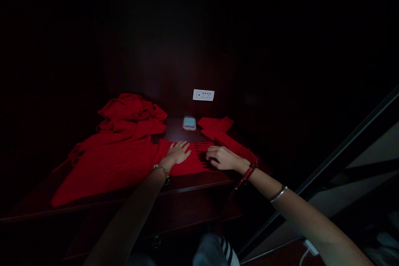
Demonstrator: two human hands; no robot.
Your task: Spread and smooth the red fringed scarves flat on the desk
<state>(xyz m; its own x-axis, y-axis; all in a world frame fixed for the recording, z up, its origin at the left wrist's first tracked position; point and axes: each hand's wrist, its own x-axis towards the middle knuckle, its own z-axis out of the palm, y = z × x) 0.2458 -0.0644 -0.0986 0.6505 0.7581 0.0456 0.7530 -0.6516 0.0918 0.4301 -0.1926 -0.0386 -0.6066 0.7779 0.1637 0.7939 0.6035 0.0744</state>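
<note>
The red cloth (193, 164) lies flat near the front edge of the dark surface (174, 126), its fringe (202, 145) towards the right. It is pressed by the spread left hand (179, 153), with nothing grasped. Strands are best straightened lightly while the cloth is kept flat. Whether any are pinched by the curled right hand (222, 158) cannot be told; the far corners are lost in darkness.

On the desk (199, 179), the phone (189, 123) lies before the wall socket (203, 95), between the cloth pile (132, 112) on its left and the folded scarf (215, 124) on its right.
</note>
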